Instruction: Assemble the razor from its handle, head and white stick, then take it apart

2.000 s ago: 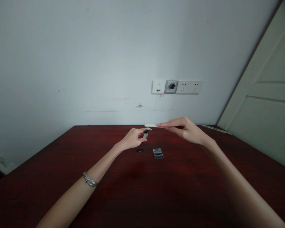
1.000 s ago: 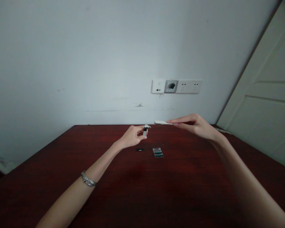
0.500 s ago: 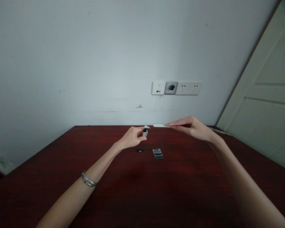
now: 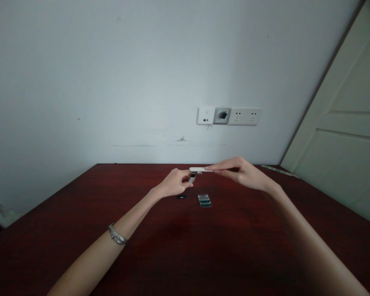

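Fingers of the person's left hand (image 4: 173,183) are pinched around a small grey-and-black handle (image 4: 191,179), held tilted, with a whitish head (image 4: 199,173) at its upper end. Opposite, the right hand (image 4: 246,174) grips a slim white stick (image 4: 199,169) between thumb and fingertips, keeping it roughly level. From where I stand, the stick's far end lies right over the whitish head; whether the two actually touch, I can't tell.

Both things are up above the dark red desk (image 4: 203,255), short of its back edge and about midway between its two back corners. Nearer the front edge, below the hands, a clear case (image 4: 205,200) with greenish bands lies flat on the wood. Just to its left sits a small black piece (image 4: 181,196), too small to make out. At the back right corner a pale, patterned strip (image 4: 279,170) lies along the edge. A silvery bracelet (image 4: 117,234) circles the left wrist, and wall sockets (image 4: 244,116) sit above the back edge.
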A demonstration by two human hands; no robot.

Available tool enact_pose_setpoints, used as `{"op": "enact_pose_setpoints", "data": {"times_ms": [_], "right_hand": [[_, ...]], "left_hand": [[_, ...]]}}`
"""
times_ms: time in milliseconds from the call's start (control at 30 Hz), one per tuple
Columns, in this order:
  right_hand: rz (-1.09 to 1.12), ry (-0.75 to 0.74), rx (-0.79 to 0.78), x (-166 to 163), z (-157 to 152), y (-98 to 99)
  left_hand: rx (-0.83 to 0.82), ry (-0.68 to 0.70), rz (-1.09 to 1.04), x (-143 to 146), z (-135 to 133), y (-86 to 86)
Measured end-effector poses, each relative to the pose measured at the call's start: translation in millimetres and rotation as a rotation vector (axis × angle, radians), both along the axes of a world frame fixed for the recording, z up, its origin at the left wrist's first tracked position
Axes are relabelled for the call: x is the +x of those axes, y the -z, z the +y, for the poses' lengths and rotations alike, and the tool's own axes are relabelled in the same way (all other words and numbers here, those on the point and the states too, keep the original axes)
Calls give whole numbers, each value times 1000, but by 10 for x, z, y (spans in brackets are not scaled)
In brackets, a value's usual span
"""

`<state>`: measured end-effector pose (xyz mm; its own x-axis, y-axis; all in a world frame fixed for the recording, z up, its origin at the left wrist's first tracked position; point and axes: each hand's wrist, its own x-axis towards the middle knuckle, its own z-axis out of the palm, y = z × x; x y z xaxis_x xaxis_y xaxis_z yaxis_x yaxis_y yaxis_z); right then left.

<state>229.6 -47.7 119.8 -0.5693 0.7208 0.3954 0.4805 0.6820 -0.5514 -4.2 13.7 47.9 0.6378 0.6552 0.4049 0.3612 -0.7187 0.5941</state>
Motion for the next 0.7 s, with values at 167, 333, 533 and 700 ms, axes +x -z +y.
{"op": "enact_pose_setpoints", "data": {"times_ms": [167,333,533,700], "right_hand": [[-69,137,-73,309,104,20],[-15,164,-43,253,30,-26],[6,11,-12,32,-22,-23],[-29,63,-58,220,76,18]], "left_hand": [[-60,21,-104,-62,39,16],[-23,1,-59,-47,24,31],[25,-31,16,-5,10,-5],[1,-36,-11,-73,66,22]]}}
